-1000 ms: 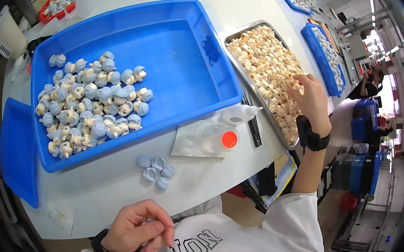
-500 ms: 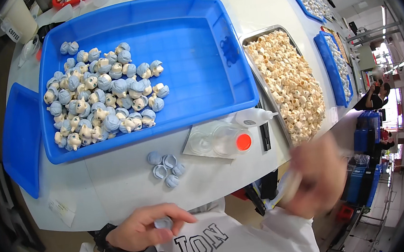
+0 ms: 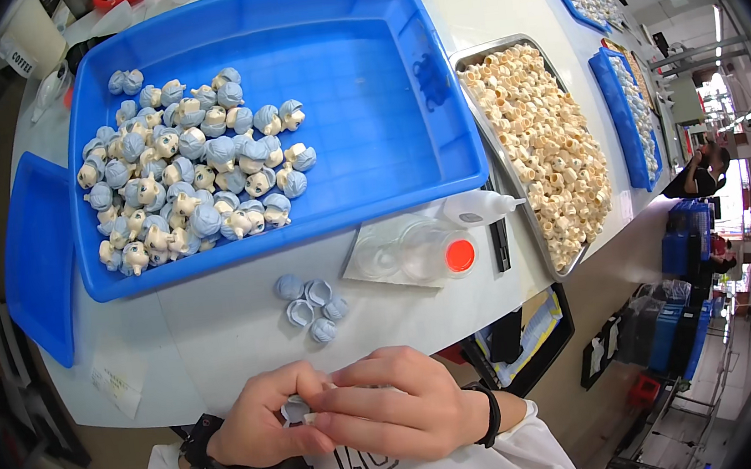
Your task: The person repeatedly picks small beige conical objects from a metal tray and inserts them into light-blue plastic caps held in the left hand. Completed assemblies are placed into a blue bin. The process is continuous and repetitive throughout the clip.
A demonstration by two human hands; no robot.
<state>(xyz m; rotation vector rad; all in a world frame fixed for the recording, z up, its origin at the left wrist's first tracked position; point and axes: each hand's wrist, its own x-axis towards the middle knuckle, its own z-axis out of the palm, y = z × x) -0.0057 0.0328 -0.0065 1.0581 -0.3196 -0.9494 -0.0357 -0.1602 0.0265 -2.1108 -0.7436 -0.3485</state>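
Note:
My left hand (image 3: pixel 262 420) is closed around a hollow pale-blue doll hair piece (image 3: pixel 293 412), its opening facing up, low in front of my shirt. Against it is my right hand (image 3: pixel 402 404), fingers bent and pinched together at the hair piece's edge. A small pale bit shows at the right fingertips; what they grip is mostly hidden. Several loose blue hair pieces (image 3: pixel 300 313) lie on the table just beyond my hands. To the right, a metal tray (image 3: pixel 566 267) is full of hollow cream doll face parts (image 3: pixel 538 140).
A large blue bin (image 3: pixel 355 127) holds several doll heads with blue hair (image 3: pixel 205 220). Beside it stand a clear bottle with a red cap (image 3: pixel 460 256) and a white nozzle bottle (image 3: pixel 475 208). A blue tray (image 3: pixel 35 261) leans at the left table edge. People are farther off at right.
My right hand has come from beside the metal tray, left and down, to meet my left hand. The left hand keeps the blue hair piece, its fingers now curled closer.

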